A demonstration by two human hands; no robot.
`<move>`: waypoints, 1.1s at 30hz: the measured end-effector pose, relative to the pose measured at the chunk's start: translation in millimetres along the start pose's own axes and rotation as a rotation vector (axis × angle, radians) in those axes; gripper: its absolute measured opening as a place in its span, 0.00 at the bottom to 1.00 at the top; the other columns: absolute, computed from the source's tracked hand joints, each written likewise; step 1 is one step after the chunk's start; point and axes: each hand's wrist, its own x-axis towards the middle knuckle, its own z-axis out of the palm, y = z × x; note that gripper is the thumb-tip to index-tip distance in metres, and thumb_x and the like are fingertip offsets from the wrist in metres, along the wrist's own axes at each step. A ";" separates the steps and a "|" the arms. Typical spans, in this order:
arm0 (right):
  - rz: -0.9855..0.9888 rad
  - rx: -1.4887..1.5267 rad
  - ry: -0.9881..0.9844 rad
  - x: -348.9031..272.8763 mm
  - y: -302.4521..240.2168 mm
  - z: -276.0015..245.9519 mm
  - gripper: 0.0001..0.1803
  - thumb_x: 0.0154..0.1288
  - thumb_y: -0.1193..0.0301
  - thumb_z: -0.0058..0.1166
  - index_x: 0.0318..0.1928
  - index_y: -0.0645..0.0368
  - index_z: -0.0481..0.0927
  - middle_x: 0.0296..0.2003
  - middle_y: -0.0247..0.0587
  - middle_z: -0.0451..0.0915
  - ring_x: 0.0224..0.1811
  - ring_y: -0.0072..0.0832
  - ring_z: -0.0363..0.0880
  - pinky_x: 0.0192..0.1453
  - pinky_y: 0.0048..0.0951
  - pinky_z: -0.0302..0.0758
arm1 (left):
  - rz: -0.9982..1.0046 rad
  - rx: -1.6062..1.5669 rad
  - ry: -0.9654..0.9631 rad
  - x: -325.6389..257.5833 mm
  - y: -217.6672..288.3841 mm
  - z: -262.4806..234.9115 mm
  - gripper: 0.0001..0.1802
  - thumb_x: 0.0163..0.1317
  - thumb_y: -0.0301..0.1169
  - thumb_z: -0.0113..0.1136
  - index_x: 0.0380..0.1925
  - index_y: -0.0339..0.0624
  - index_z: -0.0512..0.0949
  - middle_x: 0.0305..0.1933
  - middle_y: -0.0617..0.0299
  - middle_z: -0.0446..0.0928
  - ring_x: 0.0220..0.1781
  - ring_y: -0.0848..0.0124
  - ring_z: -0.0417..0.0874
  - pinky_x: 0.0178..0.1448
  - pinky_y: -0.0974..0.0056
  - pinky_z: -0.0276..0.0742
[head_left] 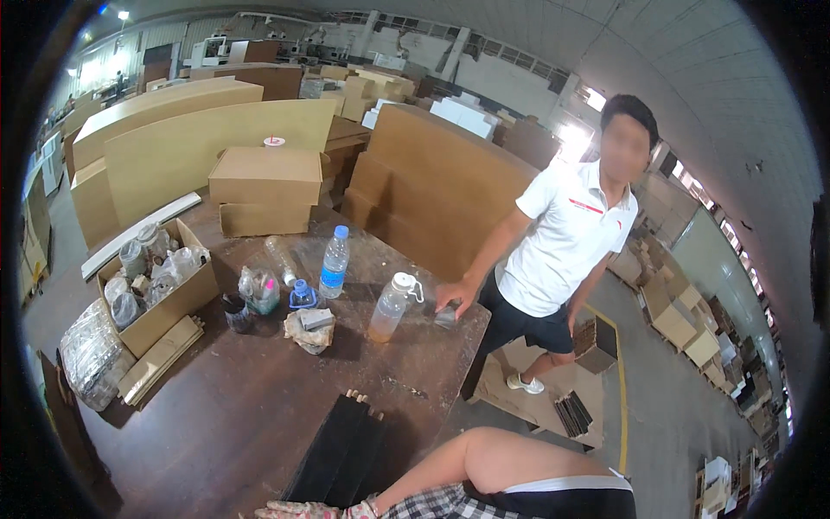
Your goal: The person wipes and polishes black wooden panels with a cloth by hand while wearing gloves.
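Observation:
At the lower edge lies my right hand [304,509] in a floral-patterned glove. Its fingers look stretched out to the left, though the frame cuts off much of it. My bare right forearm [424,474] bends at the elbow, next to checked cloth [450,502]. Just beyond the hand, several black flat pieces [333,454] lie side by side on the brown table [225,424]; short light wooden pegs stick out of their far ends. Whether the hand touches them I cannot tell. My left hand is not in view.
A person in a white shirt [575,225] stands at the far right corner, one hand on a small grey block [445,318]. Bottles [335,264], a handled jug [391,311], a wrapped lump [309,333] and a carton of bags [186,281] stand on the table. Cardboard boxes [264,182] rise behind.

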 end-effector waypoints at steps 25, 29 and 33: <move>1.198 0.677 0.391 -126.2 187.5 -118.8 0.16 0.74 0.66 0.50 0.56 0.61 0.73 0.42 0.35 0.80 0.43 0.23 0.79 0.48 0.27 0.76 | 0.334 0.471 -0.099 25.9 47.5 -15.7 0.42 0.46 0.42 0.76 0.61 0.40 0.72 0.57 0.44 0.74 0.61 0.46 0.73 0.64 0.49 0.70; 1.140 1.043 0.342 -120.9 186.0 -126.2 0.19 0.72 0.67 0.54 0.58 0.62 0.71 0.41 0.36 0.80 0.41 0.21 0.77 0.46 0.25 0.75 | 0.278 0.743 -0.196 39.0 91.5 -4.1 0.40 0.43 0.40 0.73 0.59 0.42 0.74 0.53 0.48 0.78 0.58 0.44 0.73 0.63 0.45 0.69; 1.166 1.038 0.230 -117.0 192.3 -131.8 0.19 0.71 0.66 0.56 0.55 0.64 0.72 0.42 0.41 0.82 0.43 0.24 0.79 0.48 0.26 0.76 | 0.320 0.751 -0.270 45.2 85.5 -5.5 0.40 0.42 0.37 0.71 0.61 0.43 0.72 0.53 0.47 0.77 0.57 0.44 0.73 0.62 0.45 0.68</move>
